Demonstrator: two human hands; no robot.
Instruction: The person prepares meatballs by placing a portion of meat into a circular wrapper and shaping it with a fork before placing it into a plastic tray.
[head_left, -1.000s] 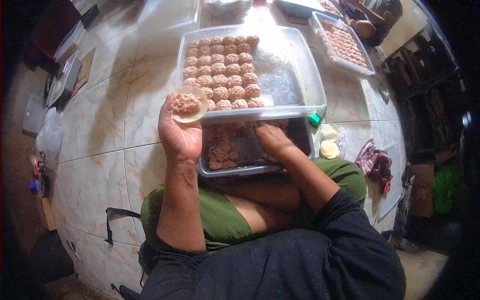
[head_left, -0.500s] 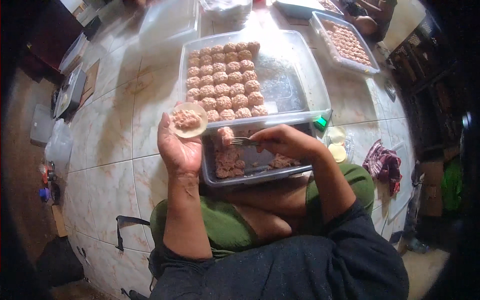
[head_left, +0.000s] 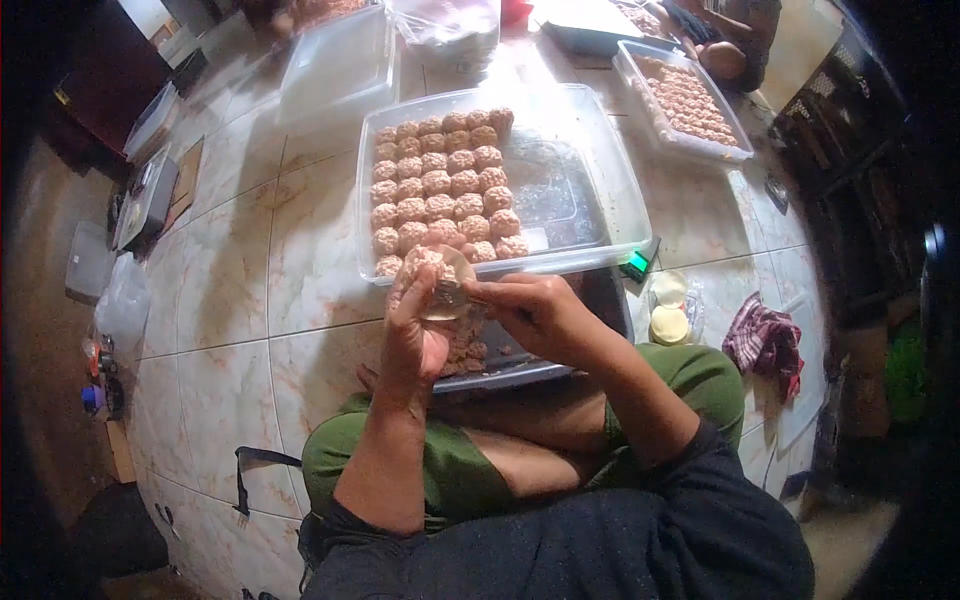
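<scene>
A round pale dough wrapper (head_left: 458, 290) with minced filling (head_left: 428, 262) on it rests in my left hand (head_left: 415, 325), whose thumb and fingers curl around its edge. My right hand (head_left: 540, 312) is closed at the wrapper's right side; the fork it grips is mostly hidden here and shows clearly in the earlier frame. Beneath both hands lies a dark tray (head_left: 500, 380) with minced filling (head_left: 465, 352), partly covered by them. Just beyond, a clear plastic tub (head_left: 628, 205) has rows of round dumplings (head_left: 437, 182) along its left side.
At right are round wrappers (head_left: 668, 322) in clear plastic, a small green-lit device (head_left: 637, 264) and a checked cloth (head_left: 760, 338). Another filled tub (head_left: 742, 154) stands at the far right, near a person's arm (head_left: 722, 55). A translucent bin (head_left: 335, 75) sits far left.
My left hand has moved right with the wrapper and tilted it. The right hand has brought the fork, which carried a lump of filling, up against the wrapper.
</scene>
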